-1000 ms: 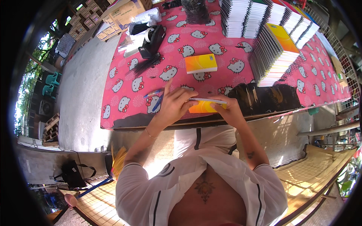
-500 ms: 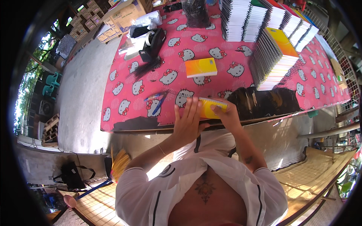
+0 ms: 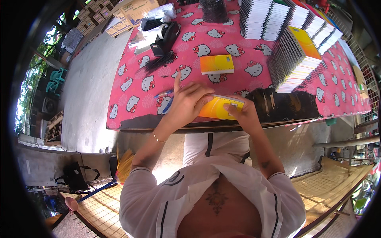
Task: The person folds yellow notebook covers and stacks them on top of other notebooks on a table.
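At the near edge of the table (image 3: 131,85), just above the pink cloth: yellow notebook (image 3: 217,109), held between both hands. Left hand (image 3: 188,104) curled over its left end, forefinger raised; right hand (image 3: 241,112) pinching its right end. Farther in, toward the middle: second yellow notebook (image 3: 216,64), lying flat. Along the far right edge: stacks of spiral notebooks (image 3: 291,59). Near the far left corner: black tape dispenser (image 3: 166,37).

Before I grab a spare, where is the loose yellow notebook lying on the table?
In the head view the loose yellow notebook lies flat mid-table on the pink cartoon-cat tablecloth, between the black tape dispenser and the leaning notebook stack.
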The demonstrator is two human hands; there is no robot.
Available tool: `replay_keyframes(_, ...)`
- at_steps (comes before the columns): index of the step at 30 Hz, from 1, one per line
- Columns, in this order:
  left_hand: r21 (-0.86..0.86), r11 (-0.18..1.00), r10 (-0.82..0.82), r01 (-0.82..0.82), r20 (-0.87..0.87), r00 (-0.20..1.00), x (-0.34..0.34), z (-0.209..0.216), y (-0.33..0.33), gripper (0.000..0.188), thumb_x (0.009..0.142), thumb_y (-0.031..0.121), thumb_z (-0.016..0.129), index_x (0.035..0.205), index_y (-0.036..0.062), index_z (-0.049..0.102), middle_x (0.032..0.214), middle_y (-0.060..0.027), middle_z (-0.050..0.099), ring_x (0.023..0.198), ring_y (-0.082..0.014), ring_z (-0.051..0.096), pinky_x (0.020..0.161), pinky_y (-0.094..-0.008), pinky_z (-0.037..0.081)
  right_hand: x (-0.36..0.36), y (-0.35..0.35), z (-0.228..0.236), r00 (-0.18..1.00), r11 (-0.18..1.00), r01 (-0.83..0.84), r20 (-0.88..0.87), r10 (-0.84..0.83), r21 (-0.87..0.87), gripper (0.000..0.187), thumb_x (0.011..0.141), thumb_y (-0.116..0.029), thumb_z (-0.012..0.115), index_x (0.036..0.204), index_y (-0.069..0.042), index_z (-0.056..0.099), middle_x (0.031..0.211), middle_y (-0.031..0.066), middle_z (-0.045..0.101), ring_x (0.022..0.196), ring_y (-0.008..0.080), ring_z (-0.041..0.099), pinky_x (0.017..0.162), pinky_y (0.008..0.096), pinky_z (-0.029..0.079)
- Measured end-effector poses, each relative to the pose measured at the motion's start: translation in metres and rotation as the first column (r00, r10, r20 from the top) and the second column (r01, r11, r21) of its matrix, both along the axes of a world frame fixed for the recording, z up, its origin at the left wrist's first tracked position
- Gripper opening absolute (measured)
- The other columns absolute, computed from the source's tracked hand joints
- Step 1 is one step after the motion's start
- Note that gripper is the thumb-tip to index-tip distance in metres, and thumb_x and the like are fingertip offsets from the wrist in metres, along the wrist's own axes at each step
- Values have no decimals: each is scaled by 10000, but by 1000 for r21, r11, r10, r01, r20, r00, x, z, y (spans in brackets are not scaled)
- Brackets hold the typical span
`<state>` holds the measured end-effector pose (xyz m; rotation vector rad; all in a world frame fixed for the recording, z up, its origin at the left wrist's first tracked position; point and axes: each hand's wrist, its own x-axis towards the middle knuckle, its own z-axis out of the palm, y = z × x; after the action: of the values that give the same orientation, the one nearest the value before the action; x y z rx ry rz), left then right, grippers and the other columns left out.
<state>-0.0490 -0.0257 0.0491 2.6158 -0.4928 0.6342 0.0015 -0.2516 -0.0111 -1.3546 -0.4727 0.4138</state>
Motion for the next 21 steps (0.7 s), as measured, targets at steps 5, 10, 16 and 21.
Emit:
replay_keyframes(5,-30,997,71,-72,-50,996,6,25,8,219,956,193,651,1148,103,710,987,-70,701,999,-245,668,1197,-563,133,10,0,24,953,967,-15,-289,91,255,267,906,-65,721,1147,31,658,1034,86,728,889,135,707,802,279,564)
replay_keyframes(10,-71,997,-19,8,-159,987,10,27,11,232,954,162,655,1175,105,694,1007,-77,701,1000,-248,668,1177,-578,193,15,-3,21,955,975,-66,-269,123,211,284,919,-77,712,1174,42,670,1041,74,724,886,119,691,811,272,555)
replay_keyframes(16,-39,999,-11,6,-140,990,9,-21,6,219,944,190,672,1147,109,686,999,-67,704,983,-257,671,1151,-619,231,23,-3,-44,1000,998,-15,21,16,-57,308,966,-118,674,1226,47,658,1034,47,707,914,63,614,792,223,516)
replay_keyframes(21,12,1000,25,-23,-169,985,9,-66,15,318,944,280,664,1215,113,650,1216,-104,650,1164,-306,608,1148,-655,200,25,-1,-61,991,983,-46,119,68,-179,320,976,-113,658,1267,20,654,1046,21,698,918,53,576,817,209,495)
